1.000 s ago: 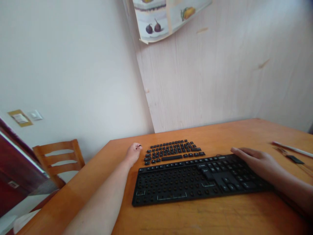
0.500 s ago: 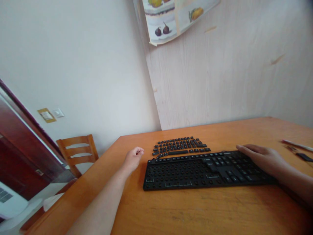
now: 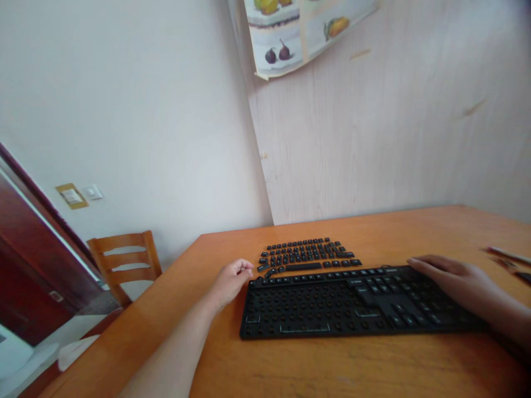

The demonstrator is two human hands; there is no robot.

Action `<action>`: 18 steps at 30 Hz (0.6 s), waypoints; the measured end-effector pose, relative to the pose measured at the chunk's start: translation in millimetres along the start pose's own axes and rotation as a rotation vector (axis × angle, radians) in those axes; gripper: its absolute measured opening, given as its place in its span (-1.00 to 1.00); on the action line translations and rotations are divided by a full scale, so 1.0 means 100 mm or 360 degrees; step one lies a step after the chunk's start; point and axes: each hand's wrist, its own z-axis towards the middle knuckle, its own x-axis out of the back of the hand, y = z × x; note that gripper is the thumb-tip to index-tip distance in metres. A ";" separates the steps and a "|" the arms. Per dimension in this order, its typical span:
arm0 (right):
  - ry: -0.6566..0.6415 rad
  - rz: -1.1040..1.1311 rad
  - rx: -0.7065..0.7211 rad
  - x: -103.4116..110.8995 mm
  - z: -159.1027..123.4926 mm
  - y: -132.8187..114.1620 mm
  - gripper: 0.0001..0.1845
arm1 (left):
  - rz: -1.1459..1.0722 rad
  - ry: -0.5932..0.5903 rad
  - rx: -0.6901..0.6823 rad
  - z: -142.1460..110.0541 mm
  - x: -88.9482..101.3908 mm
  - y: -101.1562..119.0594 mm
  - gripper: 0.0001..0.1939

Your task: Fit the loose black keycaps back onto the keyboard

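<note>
A black keyboard (image 3: 307, 309) lies on the wooden table, with the keycaps off most of its left block and bare switch posts showing. Behind it, loose black keycaps (image 3: 298, 257) lie in keyboard-like rows, including a long spacebar (image 3: 304, 266). Several at the lower left sit crooked against the keyboard's far edge. My left hand (image 3: 236, 279) is by that corner, thumb and fingers pinched; anything between the tips is too small to tell. Over the number pad end, my right hand (image 3: 448, 279) rests with fingers stretched out on the keyboard; some fingertips are hidden.
At the right table edge lie a pencil-like stick (image 3: 506, 256) and a small dark object (image 3: 523, 277). A wooden chair (image 3: 124, 262) stands left of the table (image 3: 332, 367). The wall behind carries a fruit picture (image 3: 307, 33).
The keyboard has shifted back towards the loose keycaps, and the lower-left ones now sit askew. My left hand has come nearer the keyboard's far left corner; a dark bit at its fingertips no longer shows.
</note>
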 end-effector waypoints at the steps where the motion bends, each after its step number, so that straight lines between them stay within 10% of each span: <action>1: -0.0006 -0.0003 0.0000 0.00 0.00 0.00 -0.41 | -0.0010 -0.0027 0.0013 -0.02 -0.01 0.01 -0.78; 18: -0.0131 -0.0090 -0.0048 0.05 -0.05 -0.04 -0.41 | 0.0068 -0.0166 0.0110 -0.01 -0.11 0.03 -0.71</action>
